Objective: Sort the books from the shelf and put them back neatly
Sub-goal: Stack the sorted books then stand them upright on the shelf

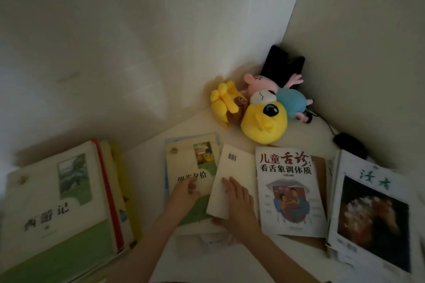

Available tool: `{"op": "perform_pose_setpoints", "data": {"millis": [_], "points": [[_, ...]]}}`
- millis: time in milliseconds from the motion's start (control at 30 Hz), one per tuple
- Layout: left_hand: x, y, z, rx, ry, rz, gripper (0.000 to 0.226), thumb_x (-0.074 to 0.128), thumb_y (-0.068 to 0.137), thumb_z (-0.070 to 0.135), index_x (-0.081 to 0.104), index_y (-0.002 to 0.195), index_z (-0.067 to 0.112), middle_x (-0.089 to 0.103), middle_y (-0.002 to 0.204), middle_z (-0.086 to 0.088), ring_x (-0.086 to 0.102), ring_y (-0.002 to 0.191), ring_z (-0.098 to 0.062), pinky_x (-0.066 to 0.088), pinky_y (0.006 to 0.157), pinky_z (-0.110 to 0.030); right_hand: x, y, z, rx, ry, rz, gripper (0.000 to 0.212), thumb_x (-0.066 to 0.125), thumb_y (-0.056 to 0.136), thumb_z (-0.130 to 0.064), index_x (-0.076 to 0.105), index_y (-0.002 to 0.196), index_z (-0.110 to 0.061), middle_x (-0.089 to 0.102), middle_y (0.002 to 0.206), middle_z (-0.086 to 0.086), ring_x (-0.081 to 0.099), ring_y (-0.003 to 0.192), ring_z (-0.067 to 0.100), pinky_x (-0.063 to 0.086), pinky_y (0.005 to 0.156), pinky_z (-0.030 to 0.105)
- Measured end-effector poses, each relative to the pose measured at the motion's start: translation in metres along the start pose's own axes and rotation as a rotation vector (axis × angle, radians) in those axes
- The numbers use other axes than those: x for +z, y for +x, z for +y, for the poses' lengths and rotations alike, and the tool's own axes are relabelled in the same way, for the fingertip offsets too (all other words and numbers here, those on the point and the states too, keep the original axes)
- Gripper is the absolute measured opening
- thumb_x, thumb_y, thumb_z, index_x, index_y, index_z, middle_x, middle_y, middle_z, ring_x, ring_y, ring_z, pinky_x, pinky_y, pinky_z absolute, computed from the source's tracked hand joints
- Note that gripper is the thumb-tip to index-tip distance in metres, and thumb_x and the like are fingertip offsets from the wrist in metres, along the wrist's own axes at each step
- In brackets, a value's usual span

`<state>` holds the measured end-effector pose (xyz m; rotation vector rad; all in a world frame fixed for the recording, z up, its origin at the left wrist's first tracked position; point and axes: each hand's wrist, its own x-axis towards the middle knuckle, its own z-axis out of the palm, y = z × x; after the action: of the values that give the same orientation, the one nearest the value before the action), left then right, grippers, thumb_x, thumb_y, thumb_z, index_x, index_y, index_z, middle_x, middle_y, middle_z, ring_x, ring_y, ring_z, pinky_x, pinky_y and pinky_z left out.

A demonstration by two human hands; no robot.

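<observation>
At lower centre our right hand [238,204] pinched the cream book [234,167], thumb beneath; our left hand [185,195] lay curled on the green book [184,163] beside it, grip unclear.

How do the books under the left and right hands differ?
The green-cover book under the left hand shows a picture and title; the plain cream book under the right hand shows only a barcode. The plain cream book lies tilted, overlapping the green-cover book. Both are closed.
</observation>
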<state>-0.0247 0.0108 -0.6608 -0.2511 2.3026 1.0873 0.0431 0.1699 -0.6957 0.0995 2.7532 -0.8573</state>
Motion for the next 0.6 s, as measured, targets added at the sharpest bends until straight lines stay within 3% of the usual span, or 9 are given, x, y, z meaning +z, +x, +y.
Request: {"op": "perform_pose_setpoints", "data": {"millis": [167,267,367,433,467,533,567,600], "points": [[0.01,0.008,-0.01,0.043,-0.034,0.009,0.053,0.053,0.085,-0.012,0.048,0.129,0.016,0.049,0.119,-0.01,0.048,0.09,-0.013,0.041,0.077,-0.017,-0.012,-0.007,0.005,-0.077,0.037,0.015,0.08,0.067,0.083,-0.039,0.021,0.149,-0.027,0.017,0.158,0.0,0.026,0.143,0.021,0.029,0.113,0.039],[0.016,0.008,-0.009,0.12,-0.062,0.015,0.067,0.059,0.084,-0.009,0.037,0.133,0.031,0.04,0.133,-0.009,0.048,0.115,-0.024,0.046,0.095,-0.034,-0.033,-0.011,0.007,-0.159,0.158,0.138,0.075,0.064,0.081,-0.038,0.03,0.147,-0.026,0.046,0.143,0.0,0.055,0.122,0.018,0.053,0.094,0.037],[0.015,0.005,0.006,0.305,0.004,0.092,0.1,0.073,0.079,0.005,0.01,0.15,0.033,0.015,0.152,0.0,0.028,0.136,-0.017,0.033,0.112,-0.038,-0.082,-0.006,-0.003,-0.082,0.428,0.013,0.056,0.056,0.088,-0.051,0.036,0.14,-0.047,0.057,0.131,-0.015,0.058,0.11,0.003,0.054,0.087,0.027],[0.006,0.004,0.024,0.514,0.1,0.172,0.111,0.082,0.072,0.023,0.003,0.149,0.039,0.002,0.156,0.009,0.011,0.142,-0.009,0.022,0.116,-0.04,-0.129,0.002,-0.011,-0.118,0.46,-0.072,0.039,0.051,0.091,-0.052,0.047,0.13,-0.054,0.066,0.097,-0.024,0.061,0.083,-0.003,0.051,0.068,0.021],[0.0,0.003,0.035,0.62,0.171,0.205,0.109,0.081,0.071,0.033,0.005,0.149,0.041,0.002,0.157,0.011,0.004,0.144,-0.008,0.015,0.118,-0.043,-0.15,0.009,-0.014,-0.157,0.435,-0.128,0.034,0.048,0.09,-0.054,0.055,0.124,-0.051,0.066,0.079,-0.017,0.058,0.069,0.001,0.045,0.06,0.022],[-0.014,0.002,0.058,0.74,0.222,0.207,0.09,0.074,0.071,0.048,0.021,0.145,0.045,0.014,0.156,0.017,0.003,0.146,-0.004,0.003,0.119,-0.038,-0.191,0.024,-0.027,-0.157,0.448,-0.289,0.038,0.045,0.085,-0.055,0.067,0.106,-0.032,0.067,0.078,0.007,0.06,0.064,0.02,0.04,0.06,0.027],[-0.021,-0.002,0.069,0.704,0.163,0.142,0.076,0.073,0.072,0.049,0.034,0.137,0.047,0.026,0.151,0.023,0.012,0.143,0.002,0.005,0.12,-0.031,-0.206,0.032,-0.033,-0.116,0.479,-0.379,0.046,0.045,0.083,-0.055,0.068,0.101,-0.02,0.069,0.083,0.013,0.064,0.068,0.025,0.044,0.061,0.028],[-0.027,-0.007,0.078,0.615,0.079,0.059,0.061,0.074,0.072,0.047,0.047,0.126,0.046,0.042,0.14,0.026,0.03,0.135,0.007,0.017,0.118,-0.026,-0.218,0.041,-0.038,-0.075,0.494,-0.45,0.053,0.045,0.08,-0.056,0.067,0.1,-0.013,0.07,0.085,0.015,0.067,0.07,0.026,0.048,0.061,0.027]]}}
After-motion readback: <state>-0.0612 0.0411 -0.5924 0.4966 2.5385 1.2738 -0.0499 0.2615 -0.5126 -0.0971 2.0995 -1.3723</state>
